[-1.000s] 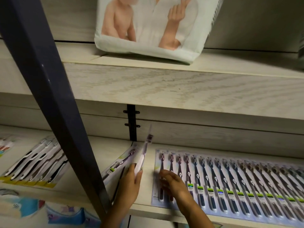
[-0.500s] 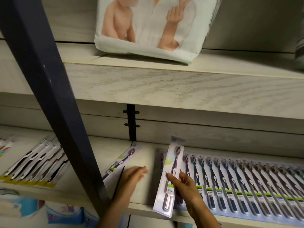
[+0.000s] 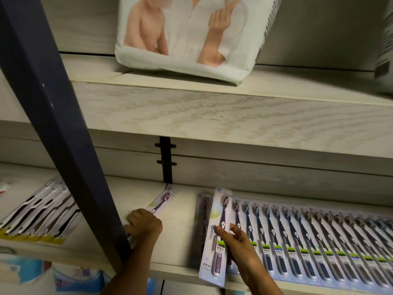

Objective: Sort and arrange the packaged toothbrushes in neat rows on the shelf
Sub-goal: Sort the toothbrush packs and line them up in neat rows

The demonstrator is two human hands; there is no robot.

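A long row of overlapping packaged toothbrushes (image 3: 308, 237) lies on the lower shelf (image 3: 182, 231), running to the right edge. My right hand (image 3: 238, 248) pinches a purple toothbrush pack (image 3: 215, 237) by its middle and holds it tilted over the row's left end. Its lower end hangs past the shelf's front edge. My left hand (image 3: 142, 225) rests with curled fingers on the lower end of a loose toothbrush pack (image 3: 162, 201), which lies slanted near the back wall. Part of that hand is hidden behind the blue post.
A dark blue post (image 3: 53, 116) slants across the left of the view. Left of it lies a fan of white-and-black toothbrush packs (image 3: 40, 211) on yellow cards. A thick upper shelf (image 3: 212, 111) carries a white printed bag (image 3: 187, 35). Blue packages (image 3: 25, 273) sit below.
The purple pack went from my left hand to my right, which brought it flat over the row's left end. My left hand dropped left onto the loose slanted pack.
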